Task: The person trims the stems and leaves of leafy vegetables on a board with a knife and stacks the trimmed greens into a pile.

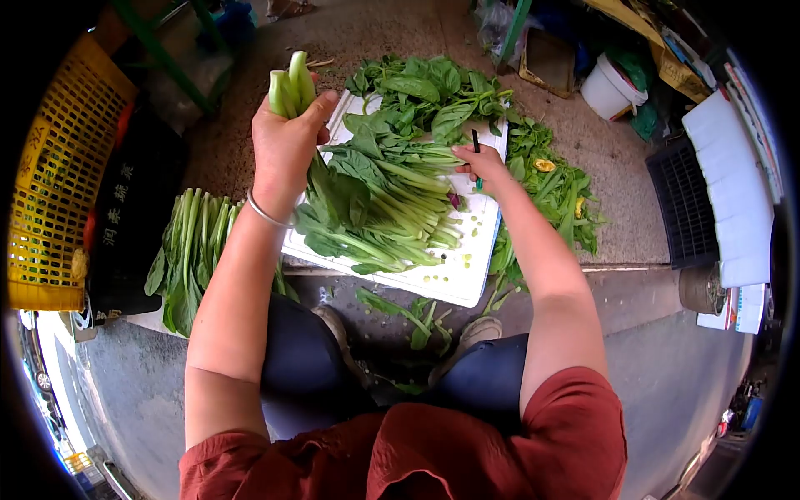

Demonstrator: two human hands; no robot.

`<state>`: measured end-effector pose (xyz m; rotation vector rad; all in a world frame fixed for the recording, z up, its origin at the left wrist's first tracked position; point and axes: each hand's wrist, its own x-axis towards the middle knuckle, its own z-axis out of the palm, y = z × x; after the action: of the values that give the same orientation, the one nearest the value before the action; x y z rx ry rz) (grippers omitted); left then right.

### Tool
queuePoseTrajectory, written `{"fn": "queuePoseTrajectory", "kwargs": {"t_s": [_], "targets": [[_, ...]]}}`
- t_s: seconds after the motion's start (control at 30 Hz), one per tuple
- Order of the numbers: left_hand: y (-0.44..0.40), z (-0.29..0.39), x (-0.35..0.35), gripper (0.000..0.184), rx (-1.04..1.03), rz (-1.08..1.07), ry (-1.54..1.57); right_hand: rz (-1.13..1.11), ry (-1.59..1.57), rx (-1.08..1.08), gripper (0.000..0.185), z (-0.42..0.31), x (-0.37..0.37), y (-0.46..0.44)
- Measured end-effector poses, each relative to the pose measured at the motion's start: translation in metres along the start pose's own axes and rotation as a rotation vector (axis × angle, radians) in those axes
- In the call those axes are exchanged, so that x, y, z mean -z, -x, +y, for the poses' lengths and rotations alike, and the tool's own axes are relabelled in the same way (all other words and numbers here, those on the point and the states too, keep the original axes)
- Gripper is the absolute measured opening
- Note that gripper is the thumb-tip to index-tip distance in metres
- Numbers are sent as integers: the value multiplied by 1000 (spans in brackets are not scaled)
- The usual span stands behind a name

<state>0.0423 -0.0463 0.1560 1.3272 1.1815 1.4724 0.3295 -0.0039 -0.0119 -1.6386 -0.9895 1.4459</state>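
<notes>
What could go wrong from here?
The thin dark tool in the right hand, if sharp, could nick fingers working close to the greens. The greens reach the near edge of the board, so some might slide off. The stalks could slip from the left hand.

Brown speckled surface [629, 196], white foam board [468, 282] lying on it — stalked leafy greens [387, 196] spread across the board, cut stem bits near its edge, loose green leaves [550, 179] heaped beside it, a row of greens [198, 233] at its other side.
</notes>
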Motion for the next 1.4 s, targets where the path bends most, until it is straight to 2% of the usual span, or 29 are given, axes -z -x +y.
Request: {"fn": "queuePoseTrajectory", "kwargs": {"t_s": [0.1,0.17,0.27,0.4,0.47,0.53,0.6,0.67,0.73,0.8,0.87,0.9,0.93,1.0,1.13,1.3,1.37,1.4], "targets": [[1,-1,-1,27,42,-114,-108,163,91,127,28,-21,-11,6],[3,-1,-2,23,83,-182,-194,173,136,410,25,-52,-14,15],[-2,-21,1,19,-100,-210,-376,166,222,773,25,-108,-19,51],[4,-2,-4,19,-182,-249,-363,198,279,1113,20,-152,-41,118],[10,8,-10,26,-169,-302,-241,149,239,1109,20,-159,-54,146],[14,9,-16,34,-434,-352,-47,102,204,1098,19,-162,-66,160],[21,12,-15,40,-408,-359,-92,25,24,1067,18,-162,-75,169],[27,15,-16,40,-350,-260,-240,5,34,1060,19,-162,-78,173],[27,15,-15,39,-355,-247,-245,6,73,1028,23,-159,-78,170],[26,16,-13,37,-358,-248,-203,-7,128,1056,29,-160,-70,170],[26,20,-14,36,-345,-224,-168,-33,64,891,39,-162,-63,175],[23,18,-12,37,-311,-222,-192,-76,102,965,50,-161,-59,171],[21,15,-12,37,-276,-221,-217,-75,103,967,50,-158,-57,170],[21,12,-13,39,-256,-224,-199,-240,64,804,54,-153,-54,171],[22,15,-15,41,-207,-243,-155,-214,155,941,55,-143,-61,164],[23,14,-17,41,-242,-278,-155,-185,208,921,48,-143,-56,162],[23,15,-15,42,-239,-312,-157,-167,178,832,44,-140,-49,153],[22,12,-14,42,-251,-323,-140,-218,15,736,41,-139,-47,147]]}}
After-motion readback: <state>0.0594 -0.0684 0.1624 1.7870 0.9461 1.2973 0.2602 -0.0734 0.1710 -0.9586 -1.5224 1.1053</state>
